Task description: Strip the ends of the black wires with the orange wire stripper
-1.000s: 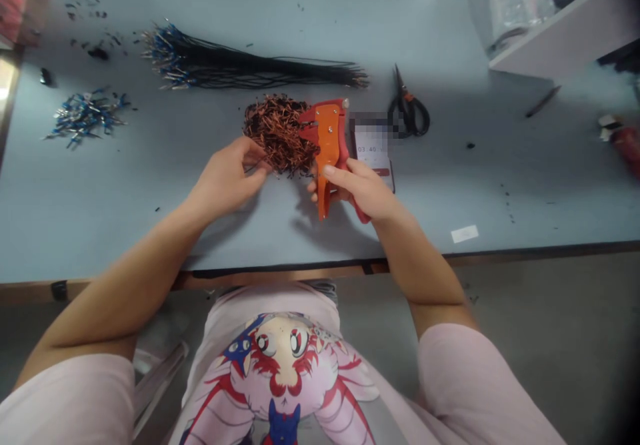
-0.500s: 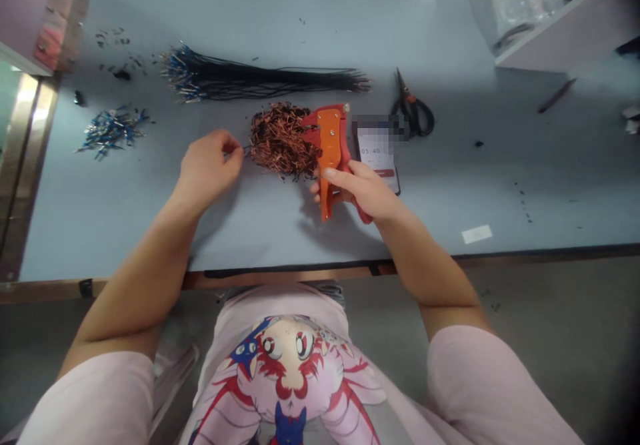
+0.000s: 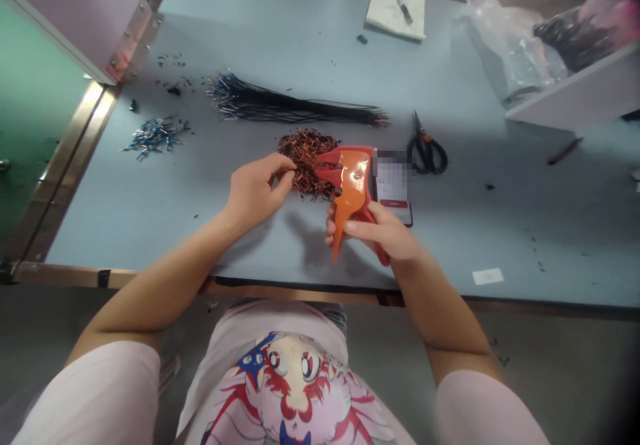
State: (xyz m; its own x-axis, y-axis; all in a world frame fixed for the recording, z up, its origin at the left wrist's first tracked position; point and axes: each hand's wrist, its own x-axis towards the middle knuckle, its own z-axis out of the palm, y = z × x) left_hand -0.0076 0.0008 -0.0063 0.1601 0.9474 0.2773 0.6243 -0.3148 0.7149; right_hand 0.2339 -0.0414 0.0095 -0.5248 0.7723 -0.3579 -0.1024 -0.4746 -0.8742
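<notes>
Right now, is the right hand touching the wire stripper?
Touching. The head view shows the right hand wrapped around the wire stripper, with its fingers closed on the tool's handle.

No readable text, phone screen (image 3: 393,188) too blurred

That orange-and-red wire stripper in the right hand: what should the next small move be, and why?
Probably the left hand should feed the thin wire it seems to pinch into the orange-and-red wire stripper, since the right hand grips that tool beside the pile of copper-stranded wires.
</notes>
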